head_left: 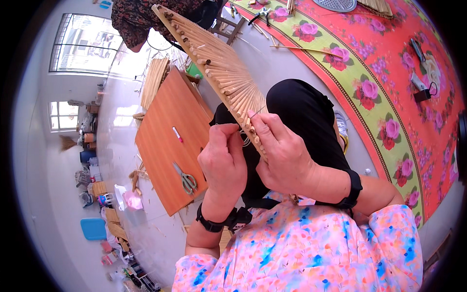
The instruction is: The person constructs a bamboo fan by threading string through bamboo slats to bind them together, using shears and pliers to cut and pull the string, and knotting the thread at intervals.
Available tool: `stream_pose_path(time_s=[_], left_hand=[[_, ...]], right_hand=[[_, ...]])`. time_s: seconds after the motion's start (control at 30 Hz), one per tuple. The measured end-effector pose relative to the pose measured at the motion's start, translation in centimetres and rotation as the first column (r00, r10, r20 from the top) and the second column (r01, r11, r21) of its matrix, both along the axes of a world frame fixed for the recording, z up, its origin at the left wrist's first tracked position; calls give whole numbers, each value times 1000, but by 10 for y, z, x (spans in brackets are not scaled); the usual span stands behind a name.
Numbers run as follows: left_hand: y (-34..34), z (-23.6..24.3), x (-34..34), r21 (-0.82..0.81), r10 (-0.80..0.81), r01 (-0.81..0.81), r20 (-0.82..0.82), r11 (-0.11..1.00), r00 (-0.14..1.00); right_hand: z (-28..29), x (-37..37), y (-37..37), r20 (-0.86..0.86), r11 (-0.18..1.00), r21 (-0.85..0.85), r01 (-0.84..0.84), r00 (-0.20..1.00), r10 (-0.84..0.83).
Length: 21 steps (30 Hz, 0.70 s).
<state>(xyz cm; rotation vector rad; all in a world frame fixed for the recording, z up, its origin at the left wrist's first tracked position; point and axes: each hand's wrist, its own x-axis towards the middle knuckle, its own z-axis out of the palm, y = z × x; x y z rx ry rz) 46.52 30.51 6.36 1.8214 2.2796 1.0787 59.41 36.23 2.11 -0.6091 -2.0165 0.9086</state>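
A long panel of pale, thin sticks laid side by side [228, 73] slants from the upper left down to my hands, its near end over my lap. My right hand [287, 158] is closed around the lower end of this stick panel, thumb below and fingers above. Against the panel's left edge, my left hand [224, 163] is pinched shut; what its fingertips hold is hidden. Loops of white thread [246, 139] hang between the hands. A thin dark line, perhaps wire or a needle, pokes out by my right fingertips.
Left of my knees, a brown board [165, 141] bears scissors [186, 179] and a pink-and-white marker [177, 134]. Beyond lies a bundle of sticks [154, 82]. On the right, a floral red cloth [350, 29] carries pliers [262, 15] and other tools. Another person [141, 19] sits at the upper left.
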Motion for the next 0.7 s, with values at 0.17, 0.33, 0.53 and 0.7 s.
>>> stream_pose_path(time_s=[0.17, 0.33, 0.53, 0.7], left_hand=[[4, -3, -1, -6, 25, -25, 30, 1000, 999], [12, 5, 5, -49, 20, -16, 85, 999, 996], [19, 17, 8, -122, -6, 10, 34, 993, 999], [23, 26, 4, -207, -60, 55, -19, 977, 998]], right_hand=[[1, -2, 0, -11, 1000, 5, 22, 1000, -22], [-1, -3, 0, -5, 999, 20, 27, 1000, -27], [1, -4, -1, 35, 999, -7, 34, 999, -34], [3, -8, 0, 35, 996, -50, 75, 997, -73]])
